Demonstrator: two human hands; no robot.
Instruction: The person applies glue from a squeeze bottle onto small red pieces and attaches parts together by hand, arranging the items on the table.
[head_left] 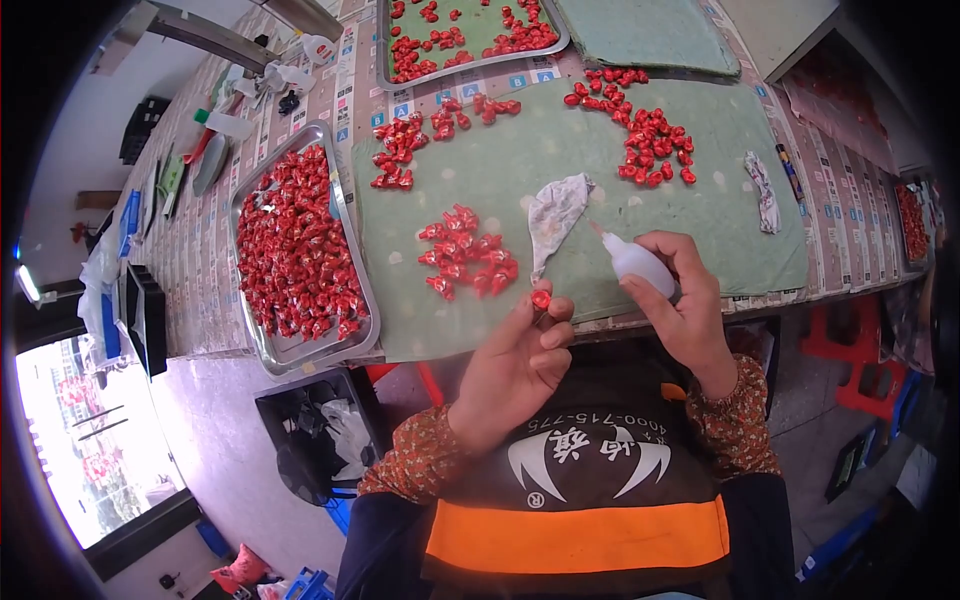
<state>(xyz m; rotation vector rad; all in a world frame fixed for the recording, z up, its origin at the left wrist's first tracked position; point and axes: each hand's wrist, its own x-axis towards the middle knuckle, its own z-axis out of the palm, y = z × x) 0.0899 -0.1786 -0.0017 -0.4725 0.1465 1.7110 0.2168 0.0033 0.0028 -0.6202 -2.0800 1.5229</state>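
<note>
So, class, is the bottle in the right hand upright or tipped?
Tipped: the bottle slants in the right hand, its nozzle pointing up and left in the view.

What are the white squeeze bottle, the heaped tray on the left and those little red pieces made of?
White squeeze bottle: probably soft plastic, judging by its smooth, milky body.
Tray: likely stainless steel, since its rim is silvery and shiny.
Little red pieces: glossy, with bright highlights; perhaps plastic or coated metal, but the look leaves that open.
</note>
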